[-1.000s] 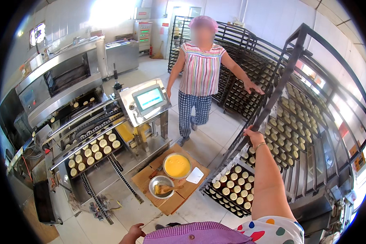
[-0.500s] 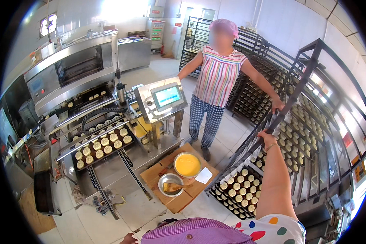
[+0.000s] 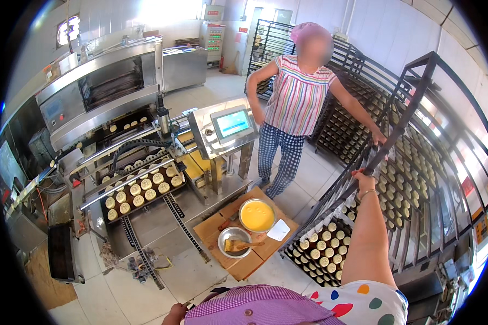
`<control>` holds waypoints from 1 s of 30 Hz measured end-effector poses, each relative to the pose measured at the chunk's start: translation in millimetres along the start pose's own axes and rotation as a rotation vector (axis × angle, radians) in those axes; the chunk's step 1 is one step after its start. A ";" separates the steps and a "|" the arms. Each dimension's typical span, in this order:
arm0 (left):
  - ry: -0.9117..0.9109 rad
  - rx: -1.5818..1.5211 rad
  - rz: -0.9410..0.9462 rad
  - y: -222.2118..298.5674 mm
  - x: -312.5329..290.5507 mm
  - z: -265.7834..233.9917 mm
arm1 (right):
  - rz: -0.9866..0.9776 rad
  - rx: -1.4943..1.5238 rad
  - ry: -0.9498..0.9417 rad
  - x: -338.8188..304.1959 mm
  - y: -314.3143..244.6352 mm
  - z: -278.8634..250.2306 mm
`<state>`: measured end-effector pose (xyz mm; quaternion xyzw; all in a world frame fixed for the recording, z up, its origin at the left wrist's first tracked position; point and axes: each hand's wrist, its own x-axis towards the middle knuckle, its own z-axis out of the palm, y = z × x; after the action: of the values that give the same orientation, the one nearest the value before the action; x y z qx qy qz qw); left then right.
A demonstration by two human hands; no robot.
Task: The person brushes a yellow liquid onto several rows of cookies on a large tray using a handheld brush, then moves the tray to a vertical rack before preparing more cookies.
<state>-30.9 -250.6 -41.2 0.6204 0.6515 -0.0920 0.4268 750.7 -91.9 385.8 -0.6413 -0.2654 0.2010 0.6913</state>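
Observation:
My right hand (image 3: 361, 177) is closed around the dark metal upright of a tall rack (image 3: 398, 130), arm stretched out ahead. The rack's shelves carry trays of round pale pastries (image 3: 331, 252). A person (image 3: 302, 100) in a striped top and checked trousers stands across from me, with one hand (image 3: 378, 137) on the same rack, a little beyond mine. Down at the lower edge, my left hand (image 3: 174, 314) hangs beside my purple apron (image 3: 249, 309). Its fingers are mostly hidden.
At left stands a steel machine with a screen (image 3: 232, 124) and a tray of round pastries (image 3: 145, 184) under its rails. On floor cardboard (image 3: 206, 227) sit a bowl of yellow liquid (image 3: 257, 215) and a steel bowl (image 3: 229, 237) with a brush. More loaded racks (image 3: 347, 116) stand behind the person.
The person's other arm has drawn back from behind the screen and now bends at their side. Their head has turned and my view has shifted slightly. My right hand keeps its hold.

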 end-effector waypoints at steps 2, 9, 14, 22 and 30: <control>0.028 -0.086 -0.108 -17.5 9.1 13.5 | -0.002 0.001 0.008 -3.0 -4.9 6.0; 0.061 -0.015 -0.176 2.6 -33.7 -3.3 | 0.000 -0.050 0.059 -4.2 -6.4 -7.9; 0.163 -0.022 -0.250 -8.7 -58.4 2.3 | -0.010 -0.048 0.071 -9.7 -7.9 -1.9; 0.189 -0.008 -0.308 -12.9 -72.7 5.4 | -0.051 -0.040 0.066 1.6 1.7 -7.6; 0.189 -0.255 -0.263 31.1 -75.3 -22.4 | -0.083 -0.120 0.100 2.6 2.2 -10.1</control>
<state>-23.3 -284.3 35.8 0.4768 0.7705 -0.0051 0.4230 759.2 -98.0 383.4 -0.6793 -0.2686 0.1234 0.6717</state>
